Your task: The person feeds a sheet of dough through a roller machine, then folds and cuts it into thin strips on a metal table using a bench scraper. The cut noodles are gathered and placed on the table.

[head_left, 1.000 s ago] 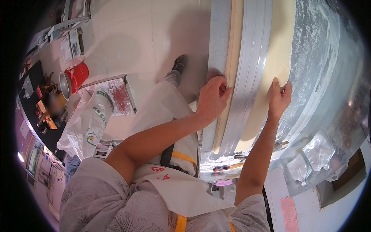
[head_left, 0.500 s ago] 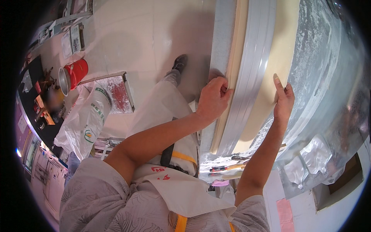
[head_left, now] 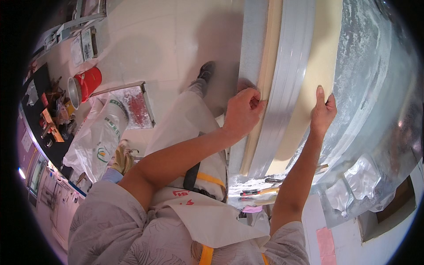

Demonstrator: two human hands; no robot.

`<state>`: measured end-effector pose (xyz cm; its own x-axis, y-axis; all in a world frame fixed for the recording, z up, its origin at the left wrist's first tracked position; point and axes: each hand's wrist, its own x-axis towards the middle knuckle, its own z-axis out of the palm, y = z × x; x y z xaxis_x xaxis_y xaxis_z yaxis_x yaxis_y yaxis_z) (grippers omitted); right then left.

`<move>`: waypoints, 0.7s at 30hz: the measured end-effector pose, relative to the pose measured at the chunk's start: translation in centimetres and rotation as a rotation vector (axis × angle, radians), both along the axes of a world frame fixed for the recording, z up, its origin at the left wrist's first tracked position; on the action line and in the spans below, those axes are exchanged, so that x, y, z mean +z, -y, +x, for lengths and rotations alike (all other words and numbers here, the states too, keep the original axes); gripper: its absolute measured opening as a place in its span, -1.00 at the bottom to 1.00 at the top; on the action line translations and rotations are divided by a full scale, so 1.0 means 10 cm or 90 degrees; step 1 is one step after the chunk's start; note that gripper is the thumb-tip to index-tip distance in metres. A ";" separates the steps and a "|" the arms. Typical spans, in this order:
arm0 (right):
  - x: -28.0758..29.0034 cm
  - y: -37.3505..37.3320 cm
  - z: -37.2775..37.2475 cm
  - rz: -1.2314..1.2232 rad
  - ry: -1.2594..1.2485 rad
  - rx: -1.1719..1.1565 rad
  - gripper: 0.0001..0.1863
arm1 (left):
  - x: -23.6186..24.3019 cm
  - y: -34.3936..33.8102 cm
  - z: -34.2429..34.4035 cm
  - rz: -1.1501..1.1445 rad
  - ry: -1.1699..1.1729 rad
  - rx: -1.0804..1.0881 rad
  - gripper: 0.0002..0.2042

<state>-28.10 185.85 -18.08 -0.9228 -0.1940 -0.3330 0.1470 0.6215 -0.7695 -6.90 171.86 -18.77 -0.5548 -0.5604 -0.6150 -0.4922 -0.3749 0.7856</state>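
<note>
On the floury metal worktop [head_left: 366, 66] lies a pale yellow sheet [head_left: 321, 53] with a long grey ridged bar [head_left: 290, 53] along it. Beside the bar's left side runs a narrow beige edge [head_left: 271, 39], apparently part of the sheet. My left hand [head_left: 244, 112] pinches this beige edge with curled fingers. My right hand [head_left: 323, 110] grips the sheet's right edge, thumb on top. Tools with wooden and red-black handles [head_left: 256, 191] lie at the worktop's near end.
On the floor at left are a red bucket [head_left: 90, 79], white bag [head_left: 95, 137] and dusty board [head_left: 139, 108]. A black table [head_left: 33, 84] holds clutter. A co-worker's tan shoe [head_left: 123, 154] shows behind the bag. Clear plastic bags [head_left: 360, 174] lie right.
My right hand has moved slightly rightward along with the sheet's edge. My left hand holds nearly the same position. A co-worker's shoe has come into view at lower left.
</note>
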 end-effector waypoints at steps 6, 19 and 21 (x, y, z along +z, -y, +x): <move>0.06 0.06 0.04 -0.001 -0.013 -0.050 -0.67 | -0.01 -0.02 0.03 -0.007 -0.036 0.002 -0.85; -0.01 -0.09 -0.05 0.061 -0.001 -0.025 -0.59 | -0.02 -0.01 0.04 -0.004 -0.001 -0.041 -0.82; -0.10 -0.17 -0.05 0.141 -0.104 0.016 -0.57 | -0.01 0.03 0.02 -0.043 -0.001 -0.077 -0.80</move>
<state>-28.63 187.55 -19.08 -0.9635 -0.1563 -0.2174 0.0149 0.7795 -0.6263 -6.68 171.52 -18.85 -0.6215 -0.5298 -0.5771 -0.5294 -0.2590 0.8079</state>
